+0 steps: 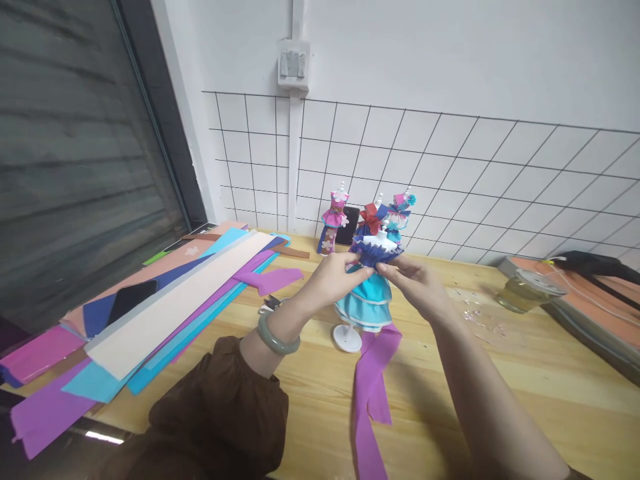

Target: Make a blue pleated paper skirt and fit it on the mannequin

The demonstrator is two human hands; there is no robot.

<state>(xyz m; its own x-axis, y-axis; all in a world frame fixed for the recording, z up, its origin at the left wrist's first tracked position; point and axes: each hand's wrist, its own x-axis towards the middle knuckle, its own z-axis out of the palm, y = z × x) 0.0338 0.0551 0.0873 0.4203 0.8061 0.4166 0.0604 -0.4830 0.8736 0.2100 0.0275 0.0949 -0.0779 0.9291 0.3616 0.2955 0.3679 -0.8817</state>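
Observation:
A small white mannequin (379,241) on a round white base (347,339) wears a pleated dark blue top (376,255) and a tiered light blue skirt (364,303) with white edging. My left hand (336,279) pinches the blue top at its left side, fingertips at the waist. On the right side, my right hand (414,285) grips the same top between thumb and fingers. The two thumbs nearly meet at the front of the waist. A purple strip (370,400) lies on the table beneath and in front of the skirt.
Long coloured paper strips (185,300) and a dark phone (131,301) lie at the left. Dressed mannequins (334,220) stand behind. At the right are a glass cup (523,291), small clear pieces (483,320) and an orange-topped box (595,300) with cables.

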